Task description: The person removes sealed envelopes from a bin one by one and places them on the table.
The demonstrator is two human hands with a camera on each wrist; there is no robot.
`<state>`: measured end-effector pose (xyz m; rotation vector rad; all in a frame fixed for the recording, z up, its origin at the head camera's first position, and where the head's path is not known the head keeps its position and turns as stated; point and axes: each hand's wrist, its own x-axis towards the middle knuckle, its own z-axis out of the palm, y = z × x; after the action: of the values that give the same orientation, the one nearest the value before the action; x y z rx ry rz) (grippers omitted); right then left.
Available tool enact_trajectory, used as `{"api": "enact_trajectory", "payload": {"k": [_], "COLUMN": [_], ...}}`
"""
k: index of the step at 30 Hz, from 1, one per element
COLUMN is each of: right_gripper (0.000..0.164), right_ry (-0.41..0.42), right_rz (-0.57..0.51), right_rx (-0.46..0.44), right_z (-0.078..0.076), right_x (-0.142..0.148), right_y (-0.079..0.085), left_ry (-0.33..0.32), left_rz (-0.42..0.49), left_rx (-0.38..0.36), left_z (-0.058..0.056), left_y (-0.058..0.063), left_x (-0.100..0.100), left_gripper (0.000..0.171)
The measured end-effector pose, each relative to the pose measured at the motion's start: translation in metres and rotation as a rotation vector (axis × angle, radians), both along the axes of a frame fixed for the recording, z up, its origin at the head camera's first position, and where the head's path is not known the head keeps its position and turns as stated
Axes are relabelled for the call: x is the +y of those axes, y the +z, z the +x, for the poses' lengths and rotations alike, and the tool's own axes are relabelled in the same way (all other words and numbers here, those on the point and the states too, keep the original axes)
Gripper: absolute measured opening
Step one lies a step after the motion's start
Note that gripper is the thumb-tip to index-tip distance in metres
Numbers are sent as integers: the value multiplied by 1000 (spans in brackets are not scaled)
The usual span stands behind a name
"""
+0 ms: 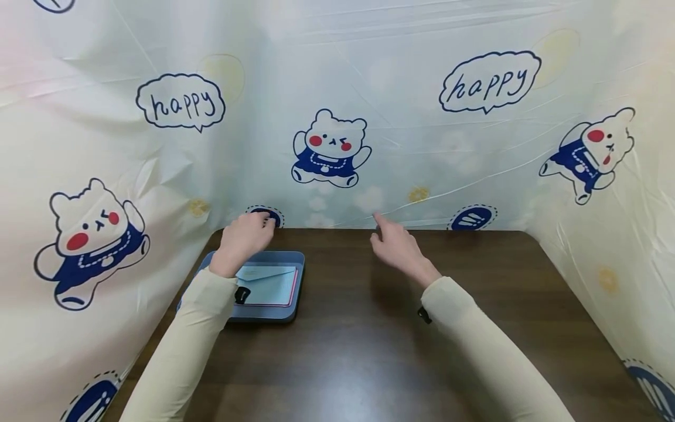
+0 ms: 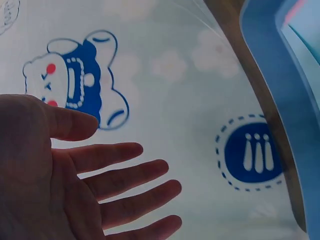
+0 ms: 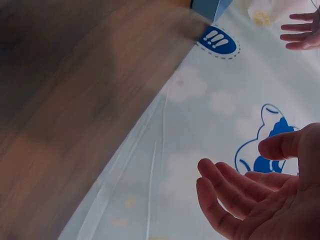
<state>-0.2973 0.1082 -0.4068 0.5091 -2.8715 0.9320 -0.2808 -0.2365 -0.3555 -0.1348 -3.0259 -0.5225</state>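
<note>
Envelope [image 1: 270, 287] lies in the blue tray [image 1: 263, 313], left on the table [image 1: 358, 346]; from where I stand, a low sweep of the left hand [image 1: 245, 239] could snag its edge and skew it. That hand and the right hand [image 1: 399, 245] both empty, fingers loose. Paper pale blue, slanting flap, reddish edge right and near

Envelope [image 1: 274, 285] in tray [image 1: 263, 312], left on table [image 1: 358, 328]

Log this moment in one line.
left hand: empty, near blue tray | right hand: empty, away from tray | light-blue envelope: inside tray
</note>
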Motion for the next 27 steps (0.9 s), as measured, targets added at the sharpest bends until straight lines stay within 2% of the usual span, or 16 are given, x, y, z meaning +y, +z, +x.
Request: {"api": "enact_trajectory", "payload": {"k": [5,10,18,23,27], "right_gripper": [62,63,64,62,59], "right_ry": [27,48,100,144,172], "right_rz": [-35,-46,-115,-157,-167], "right_rx": [-31,-64,-107,-138,-172], "right_z": [5,12,18,23,26], "right_x": [-13,-26,-57,-80,-98], "right_y": [-2,-4,-14,-24,-27], "left_ry": [36,60,48,89,107], "left_rz": [10,20,57,53,69], "left_rx": [-35,-99,-173,-247,-253], "left_z": [3,5,0,-1,-1], "left_y": [-3,-7,-17,-21,-21], "left_x": [-18,-29,-50,-67,-76], "left_gripper": [43,35,34,28,26]}}
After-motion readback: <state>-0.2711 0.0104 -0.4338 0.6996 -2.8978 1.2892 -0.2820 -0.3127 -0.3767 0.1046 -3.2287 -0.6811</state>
